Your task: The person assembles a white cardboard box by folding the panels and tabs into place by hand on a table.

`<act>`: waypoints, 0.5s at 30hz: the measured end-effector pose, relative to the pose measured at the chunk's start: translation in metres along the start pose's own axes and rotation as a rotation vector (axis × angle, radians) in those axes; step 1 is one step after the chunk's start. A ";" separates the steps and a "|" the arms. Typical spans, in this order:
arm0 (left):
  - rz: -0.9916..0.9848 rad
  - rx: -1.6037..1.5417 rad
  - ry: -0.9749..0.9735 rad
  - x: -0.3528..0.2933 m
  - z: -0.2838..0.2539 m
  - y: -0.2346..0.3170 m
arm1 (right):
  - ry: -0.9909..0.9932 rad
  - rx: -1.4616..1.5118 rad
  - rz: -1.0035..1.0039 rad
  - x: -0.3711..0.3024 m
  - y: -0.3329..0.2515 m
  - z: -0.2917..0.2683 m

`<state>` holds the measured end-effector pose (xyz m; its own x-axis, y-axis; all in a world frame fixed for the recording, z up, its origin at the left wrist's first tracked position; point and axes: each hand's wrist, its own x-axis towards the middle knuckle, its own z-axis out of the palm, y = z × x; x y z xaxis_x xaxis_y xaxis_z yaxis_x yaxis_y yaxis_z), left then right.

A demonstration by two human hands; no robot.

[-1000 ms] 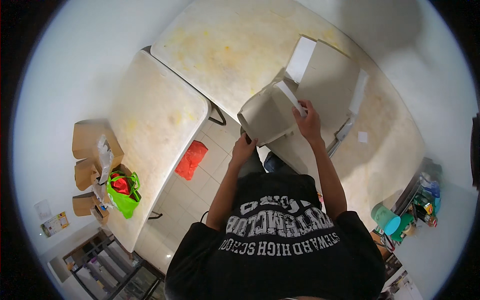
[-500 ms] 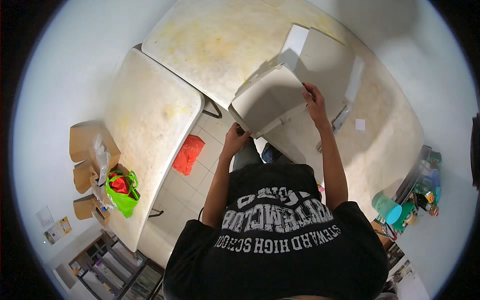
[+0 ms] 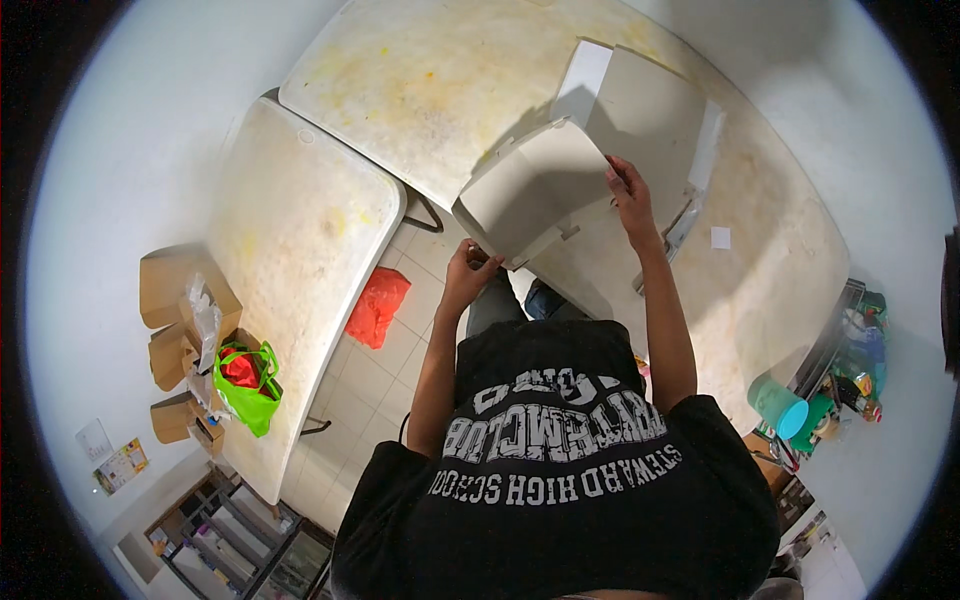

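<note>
I hold a folded sheet of pale grey cardboard up over the near edge of a stained white table. My left hand grips its lower left corner. My right hand pinches its upper right edge. A second flat cardboard piece with white flaps lies on the table just behind the one I hold.
A second white table stands to the left with brown boxes and a green bag on it. A red bag lies on the tiled floor. A teal cup and clutter sit at the right.
The cardboard in my hands has been lifted and opened out wider, and my right hand has slid along its upper edge. My left hand stays at the lower corner.
</note>
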<state>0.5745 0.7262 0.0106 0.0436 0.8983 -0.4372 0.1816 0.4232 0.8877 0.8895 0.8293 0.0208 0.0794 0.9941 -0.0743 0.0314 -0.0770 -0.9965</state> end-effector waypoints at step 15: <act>-0.035 -0.244 -0.042 -0.005 -0.002 0.000 | 0.022 0.003 -0.002 -0.002 -0.006 0.005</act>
<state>0.5727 0.7214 0.0132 0.0829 0.8792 -0.4692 -0.0582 0.4743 0.8784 0.8842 0.8286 0.0268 0.1016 0.9922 -0.0716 0.0287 -0.0748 -0.9968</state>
